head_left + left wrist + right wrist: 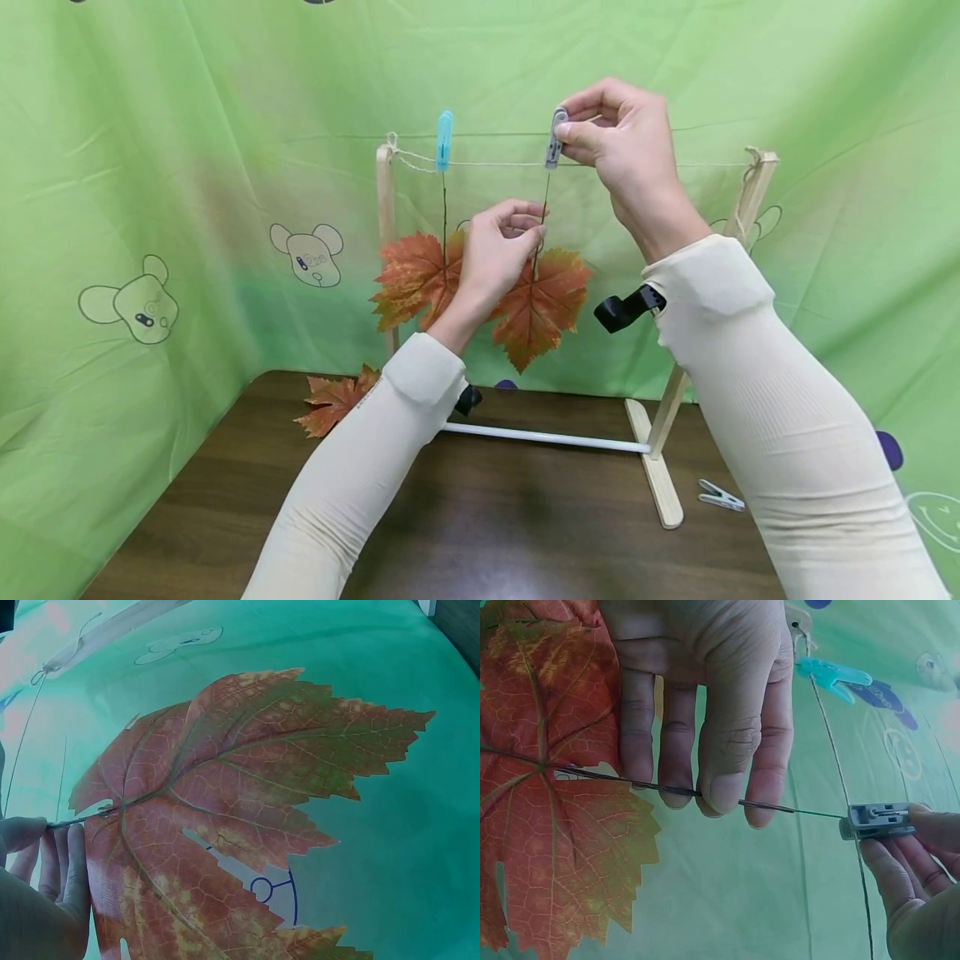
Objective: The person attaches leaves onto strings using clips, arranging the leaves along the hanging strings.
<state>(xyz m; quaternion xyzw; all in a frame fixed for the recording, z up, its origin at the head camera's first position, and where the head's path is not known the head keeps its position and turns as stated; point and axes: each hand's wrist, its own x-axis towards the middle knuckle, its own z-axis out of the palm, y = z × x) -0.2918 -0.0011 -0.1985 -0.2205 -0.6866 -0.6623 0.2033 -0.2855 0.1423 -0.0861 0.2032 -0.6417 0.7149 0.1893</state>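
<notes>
My left hand (495, 250) pinches the dark stem (649, 786) of an orange-red artificial maple leaf (542, 308) between thumb and fingers. Above it, my right hand (633, 146) holds a grey clothespin (555, 142) between thumb and fingers at the string (495, 164). In the right wrist view the stem's thin green tip meets the clothespin's end at the string; how firmly it is clamped I cannot tell. To the left, a light-blue clothespin (444, 140) on the string bears a second maple leaf (416, 275), partly behind my left hand.
The string runs between two wooden posts (753, 196), joined low down by a white rod (547, 437). On the brown table (480, 517) lie another maple leaf (333, 404) at the left and a pale clothespin (722, 496) by the right foot. A green curtain (195, 167) hangs behind.
</notes>
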